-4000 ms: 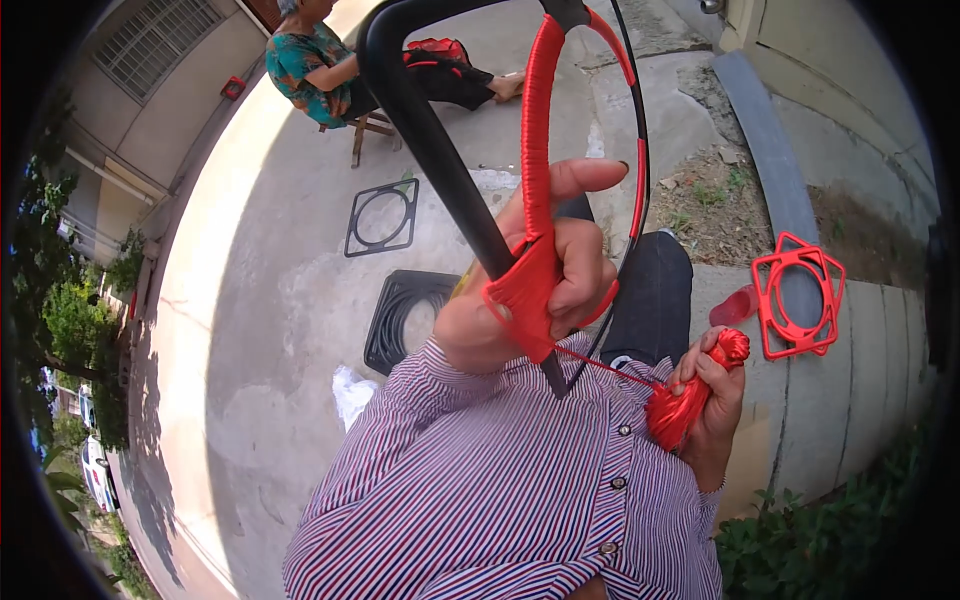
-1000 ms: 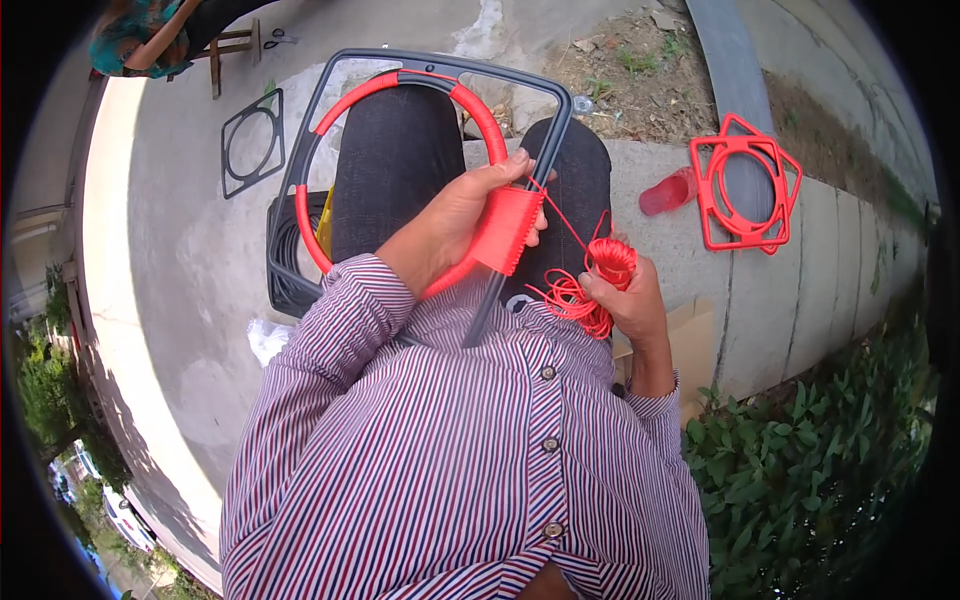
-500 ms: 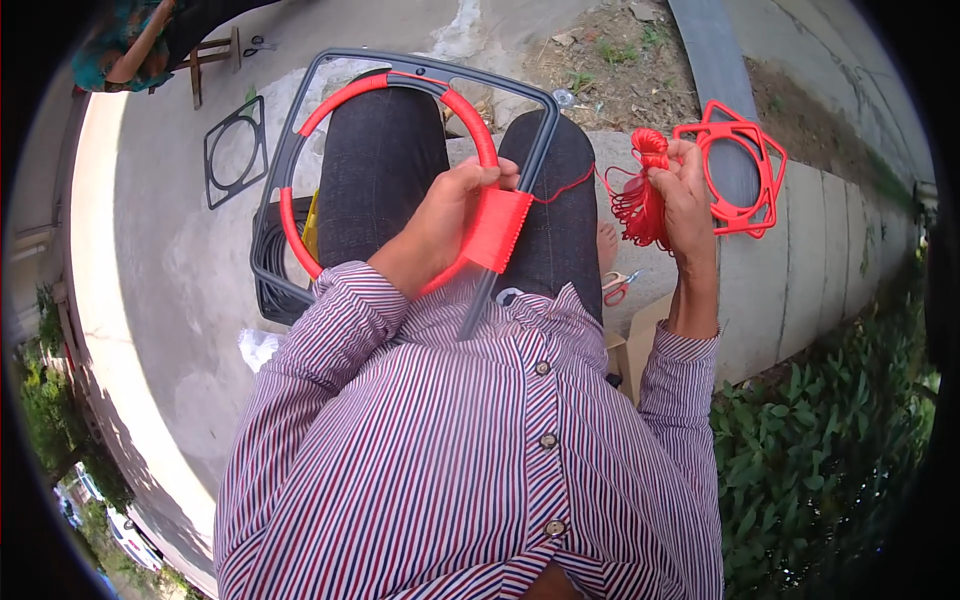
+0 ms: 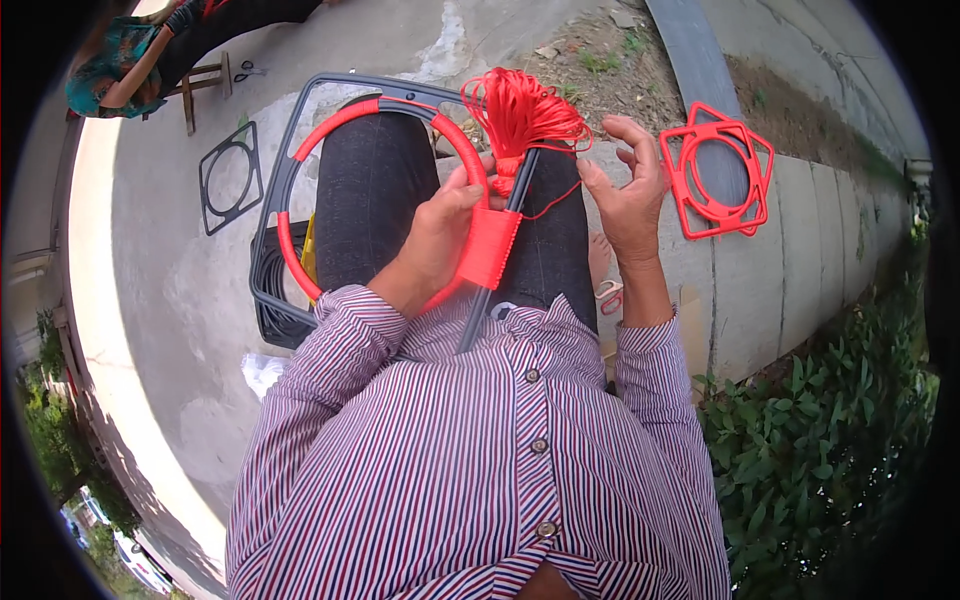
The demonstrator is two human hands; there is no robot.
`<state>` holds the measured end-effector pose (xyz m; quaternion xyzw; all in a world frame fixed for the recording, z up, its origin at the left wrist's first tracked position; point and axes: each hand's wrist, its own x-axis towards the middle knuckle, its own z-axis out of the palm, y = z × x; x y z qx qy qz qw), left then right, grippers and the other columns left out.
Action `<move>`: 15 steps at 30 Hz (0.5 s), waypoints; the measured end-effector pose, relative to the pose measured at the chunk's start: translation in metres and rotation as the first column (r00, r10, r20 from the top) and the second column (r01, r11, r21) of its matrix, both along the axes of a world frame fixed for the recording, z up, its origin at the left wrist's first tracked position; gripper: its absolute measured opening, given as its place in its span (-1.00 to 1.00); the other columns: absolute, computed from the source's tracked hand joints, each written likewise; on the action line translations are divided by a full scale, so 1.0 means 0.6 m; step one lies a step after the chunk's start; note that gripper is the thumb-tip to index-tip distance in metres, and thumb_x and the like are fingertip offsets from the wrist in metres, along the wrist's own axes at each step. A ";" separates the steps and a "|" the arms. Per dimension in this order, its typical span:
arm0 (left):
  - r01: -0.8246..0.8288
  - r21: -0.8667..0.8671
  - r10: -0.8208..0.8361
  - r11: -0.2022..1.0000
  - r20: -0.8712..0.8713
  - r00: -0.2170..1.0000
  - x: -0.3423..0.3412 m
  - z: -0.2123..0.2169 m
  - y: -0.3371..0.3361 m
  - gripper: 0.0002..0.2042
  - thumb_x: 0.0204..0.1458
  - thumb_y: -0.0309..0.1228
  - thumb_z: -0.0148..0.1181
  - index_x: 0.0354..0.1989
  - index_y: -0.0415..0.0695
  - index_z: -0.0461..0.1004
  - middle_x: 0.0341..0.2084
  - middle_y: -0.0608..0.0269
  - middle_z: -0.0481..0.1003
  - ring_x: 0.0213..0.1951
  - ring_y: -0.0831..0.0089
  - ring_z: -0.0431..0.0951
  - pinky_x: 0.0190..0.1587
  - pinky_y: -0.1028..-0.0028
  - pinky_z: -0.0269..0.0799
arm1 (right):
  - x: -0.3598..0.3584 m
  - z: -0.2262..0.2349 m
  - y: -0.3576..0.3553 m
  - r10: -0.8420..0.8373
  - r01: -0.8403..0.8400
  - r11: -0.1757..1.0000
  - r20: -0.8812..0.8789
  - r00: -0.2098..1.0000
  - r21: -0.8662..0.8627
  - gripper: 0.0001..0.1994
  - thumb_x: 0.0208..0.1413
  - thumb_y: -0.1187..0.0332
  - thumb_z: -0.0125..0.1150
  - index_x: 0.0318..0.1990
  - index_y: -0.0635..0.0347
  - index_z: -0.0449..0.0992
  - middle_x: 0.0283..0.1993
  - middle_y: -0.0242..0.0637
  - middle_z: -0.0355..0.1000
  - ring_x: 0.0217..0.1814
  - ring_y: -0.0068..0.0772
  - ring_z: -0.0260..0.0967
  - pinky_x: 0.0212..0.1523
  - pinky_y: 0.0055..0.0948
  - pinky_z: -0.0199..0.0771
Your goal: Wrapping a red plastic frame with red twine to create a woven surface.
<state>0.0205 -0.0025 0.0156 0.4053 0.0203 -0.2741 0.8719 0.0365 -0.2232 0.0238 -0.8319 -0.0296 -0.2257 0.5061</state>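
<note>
Across my thighs rests a dark grey square frame [image 4: 285,175] with an inner ring partly wrapped in red cord. My left hand [image 4: 440,228] grips the ring's right side, thumb on the red wrapping. Just below its fingertips, a wide band of tight red cord [image 4: 487,248] joins ring and side bar. A looped bundle of red cord [image 4: 525,112] lies over the bar's upper part, beside my left fingertips; whether they pinch it is hidden. My right hand [image 4: 632,205] is raised right of the bundle, fingers apart and empty. A loose strand curves between band and bundle.
Two red frames [image 4: 720,140] lie on the ledge at right. A grey frame [image 4: 231,178] lies on the concrete at left. Scissors [image 4: 609,296] sit by my right leg, black coils [image 4: 275,290] by my left. Another person [image 4: 135,70] is at upper left.
The red cord bundle has moved left from my right hand to the frame's side bar, and my right hand has let go and opened. My left hand still grips the ring.
</note>
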 end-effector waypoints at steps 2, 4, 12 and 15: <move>0.053 -0.011 -0.053 0.999 -0.019 0.998 0.007 -0.003 -0.001 -0.40 0.02 -0.22 0.01 0.22 -0.29 0.18 0.03 0.09 0.40 0.00 0.33 0.43 0.11 0.34 0.33 | -0.016 -0.022 -0.006 0.108 -0.113 0.974 -0.036 0.993 -0.195 -0.49 -0.23 0.30 0.42 -0.03 0.16 0.46 0.02 -0.19 0.38 0.08 -0.13 0.32 0.07 -0.25 0.34; 0.070 0.012 -0.066 0.998 -0.173 0.983 0.010 0.002 -0.006 -0.45 0.09 -0.10 -0.05 0.08 -0.37 0.33 -0.13 0.10 0.49 -0.09 0.37 0.49 0.02 0.42 0.39 | -0.033 -0.022 0.015 0.199 -0.242 0.881 -0.147 0.969 -0.406 -0.52 -0.26 0.26 0.44 -0.11 0.21 0.50 -0.01 -0.14 0.38 0.06 -0.10 0.32 0.07 -0.25 0.35; 0.119 0.042 -0.109 0.992 -0.185 0.977 0.009 -0.023 -0.008 -0.60 0.13 -0.18 0.09 -0.07 -0.31 0.41 -0.20 0.17 0.51 -0.26 0.52 0.51 -0.13 0.56 0.44 | -0.048 -0.066 0.012 0.218 -0.160 0.938 -0.164 0.962 0.307 -0.59 -0.15 0.35 0.21 -0.08 0.32 0.45 0.00 -0.09 0.38 0.09 -0.16 0.33 0.15 -0.31 0.29; 0.123 0.146 -0.089 0.982 -0.220 0.971 0.012 -0.025 -0.015 -0.75 0.10 -0.34 0.17 -0.16 -0.27 0.43 -0.24 0.19 0.53 -0.31 0.53 0.53 -0.20 0.57 0.48 | -0.069 -0.032 -0.010 0.211 -0.026 0.574 -0.118 0.970 0.818 -0.62 -0.05 0.31 0.01 -0.06 0.30 0.40 -0.04 -0.08 0.39 0.09 -0.15 0.33 0.20 -0.22 0.23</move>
